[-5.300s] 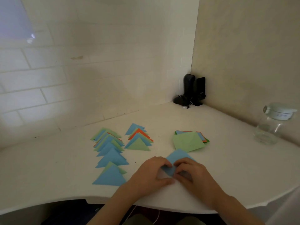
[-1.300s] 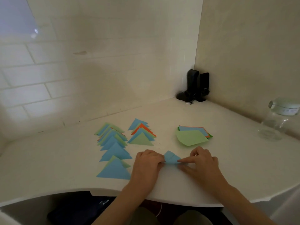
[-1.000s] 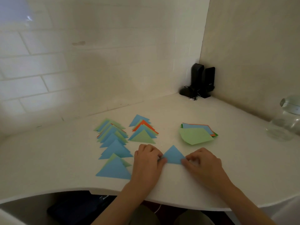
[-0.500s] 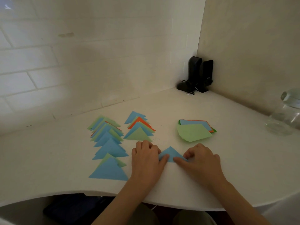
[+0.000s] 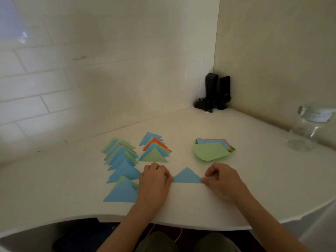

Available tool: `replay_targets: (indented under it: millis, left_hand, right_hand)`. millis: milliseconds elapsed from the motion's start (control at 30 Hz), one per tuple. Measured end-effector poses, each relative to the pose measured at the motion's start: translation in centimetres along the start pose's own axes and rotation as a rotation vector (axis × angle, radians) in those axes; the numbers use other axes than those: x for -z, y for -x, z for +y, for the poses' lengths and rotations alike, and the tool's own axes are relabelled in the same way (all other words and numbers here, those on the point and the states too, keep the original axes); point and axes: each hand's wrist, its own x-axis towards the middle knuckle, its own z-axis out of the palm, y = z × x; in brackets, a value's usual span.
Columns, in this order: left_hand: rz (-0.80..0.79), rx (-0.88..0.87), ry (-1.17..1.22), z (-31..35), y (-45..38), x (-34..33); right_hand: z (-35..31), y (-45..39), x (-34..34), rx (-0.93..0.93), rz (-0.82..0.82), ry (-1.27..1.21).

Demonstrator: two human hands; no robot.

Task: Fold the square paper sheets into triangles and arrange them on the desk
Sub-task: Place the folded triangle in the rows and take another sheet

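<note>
Blue triangle (image 5: 187, 176): folded, lying flat on the desk (image 5: 254, 175) near its front edge, apex pointing away from the person, long edge toward them. Left hand (image 5: 154, 180): fingers curled, tips meeting the triangle's left corner; whether they pinch the paper or only press it cannot be told. Right hand (image 5: 221, 179): fingers curled, tips at the right corner; pinching or pressing likewise cannot be told. Long row (image 5: 121, 166): folded triangles, mostly blue with some green and a trace of orange, overlapping from the back toward the front edge, left of the left hand; that hand covers the right corners of the nearest two. Short row (image 5: 154, 150): blue, orange and green triangles, overlapping, just beyond the left hand, a green one nearest. Sheet stack (image 5: 212, 149): unfolded squares, beyond the right hand, apart from it; top sheet green and skewed, blue, orange and darker green edges showing beneath. Speakers (image 5: 216, 92): two, black, upright, in the far corner where the walls meet, with a dark cable bundle at their foot. Jar (image 5: 307, 130): clear glass, with a lid, at the right edge by the wall, well apart from the papers.
</note>
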Motion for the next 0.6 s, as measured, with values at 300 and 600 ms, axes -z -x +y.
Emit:
replay_targets:
  millis: [300,600]
  left_hand:
    - [-0.02,-0.007,0.066,4.8,0.3,-0.5]
    - [-0.153,0.073,0.333,3.5,-1.7,-0.5]
  right_hand:
    - [0.1,0.6,-0.2,0.055,0.036,-0.002]
    - [1.2,-0.9,-0.4,0.225,0.379,0.14]
